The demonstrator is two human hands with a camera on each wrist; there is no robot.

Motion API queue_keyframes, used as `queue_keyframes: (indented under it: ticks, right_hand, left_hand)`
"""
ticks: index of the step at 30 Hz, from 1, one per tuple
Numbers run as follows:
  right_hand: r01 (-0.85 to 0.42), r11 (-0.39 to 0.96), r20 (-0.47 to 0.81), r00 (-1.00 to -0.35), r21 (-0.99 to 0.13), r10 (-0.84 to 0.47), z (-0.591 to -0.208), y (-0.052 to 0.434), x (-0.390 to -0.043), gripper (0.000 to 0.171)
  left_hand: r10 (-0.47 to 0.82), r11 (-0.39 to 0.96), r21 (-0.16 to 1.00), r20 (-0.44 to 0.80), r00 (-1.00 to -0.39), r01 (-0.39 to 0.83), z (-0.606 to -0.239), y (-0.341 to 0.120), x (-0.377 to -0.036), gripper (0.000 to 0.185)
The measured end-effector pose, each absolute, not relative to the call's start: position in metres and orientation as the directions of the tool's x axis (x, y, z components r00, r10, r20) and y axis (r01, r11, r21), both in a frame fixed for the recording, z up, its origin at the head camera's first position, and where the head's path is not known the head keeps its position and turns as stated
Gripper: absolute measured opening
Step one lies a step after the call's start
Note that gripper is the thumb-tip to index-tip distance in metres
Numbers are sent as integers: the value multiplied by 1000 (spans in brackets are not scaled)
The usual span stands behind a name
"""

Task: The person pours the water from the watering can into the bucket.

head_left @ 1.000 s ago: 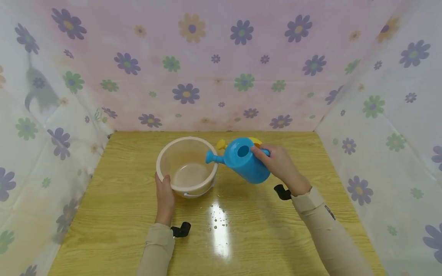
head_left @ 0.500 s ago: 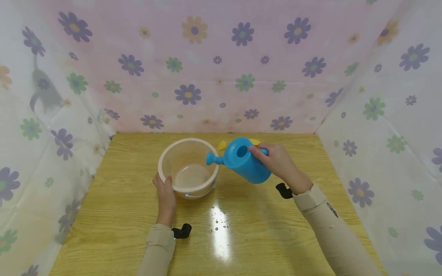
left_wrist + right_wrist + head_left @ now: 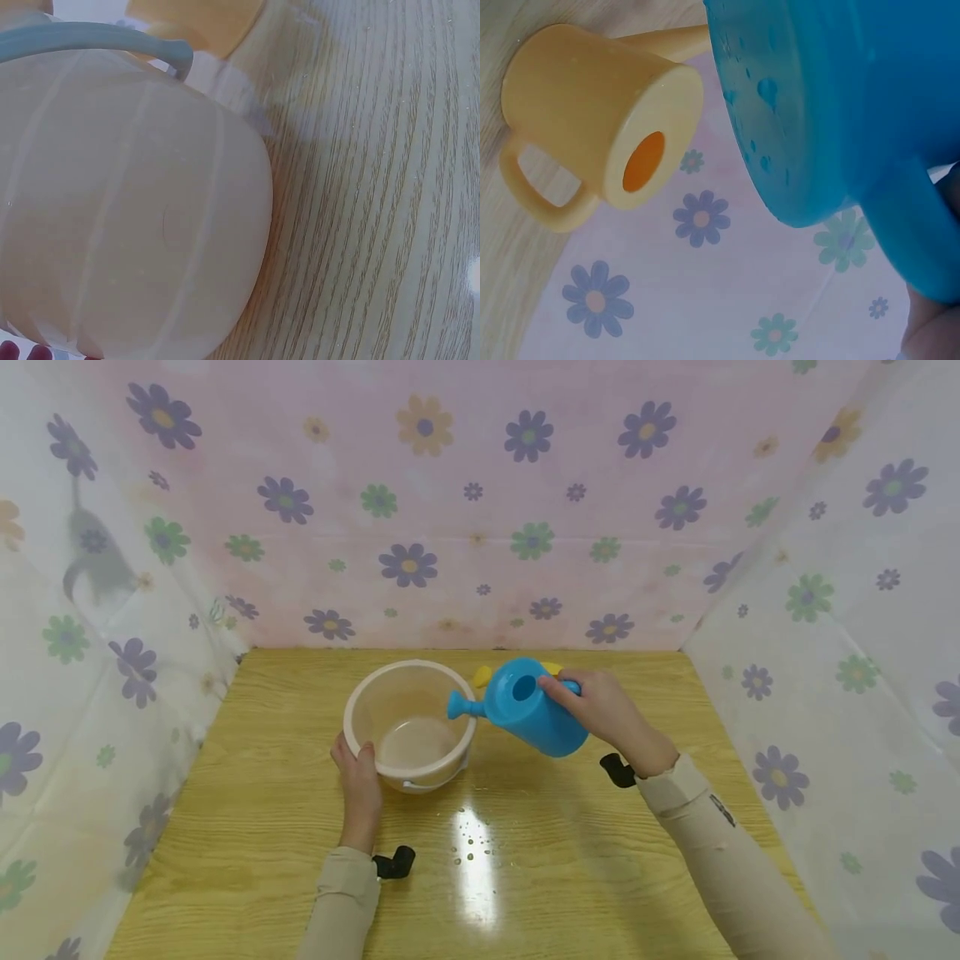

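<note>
Watering can (image 3: 538,720) overhangs bucket (image 3: 414,773) at right rim (image 3: 466,742).

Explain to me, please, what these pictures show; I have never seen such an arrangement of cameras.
These are a person's two bare hands, not a machine. One picture comes from a head-worn camera, the others from a camera on each wrist. On the wooden table is a pale bucket, held by the left hand. The right hand grips a blue watering can, tilted with its spout over the bucket. A yellow watering can stands farther back; clear drops lie nearer the person.
</note>
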State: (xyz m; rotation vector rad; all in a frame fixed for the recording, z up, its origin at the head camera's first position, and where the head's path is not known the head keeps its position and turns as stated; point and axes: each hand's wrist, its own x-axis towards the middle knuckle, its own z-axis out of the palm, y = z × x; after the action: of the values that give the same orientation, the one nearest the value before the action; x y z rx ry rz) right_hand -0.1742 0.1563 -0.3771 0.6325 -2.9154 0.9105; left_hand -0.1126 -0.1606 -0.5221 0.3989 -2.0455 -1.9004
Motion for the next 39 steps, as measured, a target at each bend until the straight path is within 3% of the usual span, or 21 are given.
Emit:
queue_keyframes:
  ticks: [39]
  right_hand:
    - [-403,761,104,-906,-509,-410,-363,150,-187,52]
  left_hand:
    - [-412,81,996,9,-911,-27,-517,-159,-113,55]
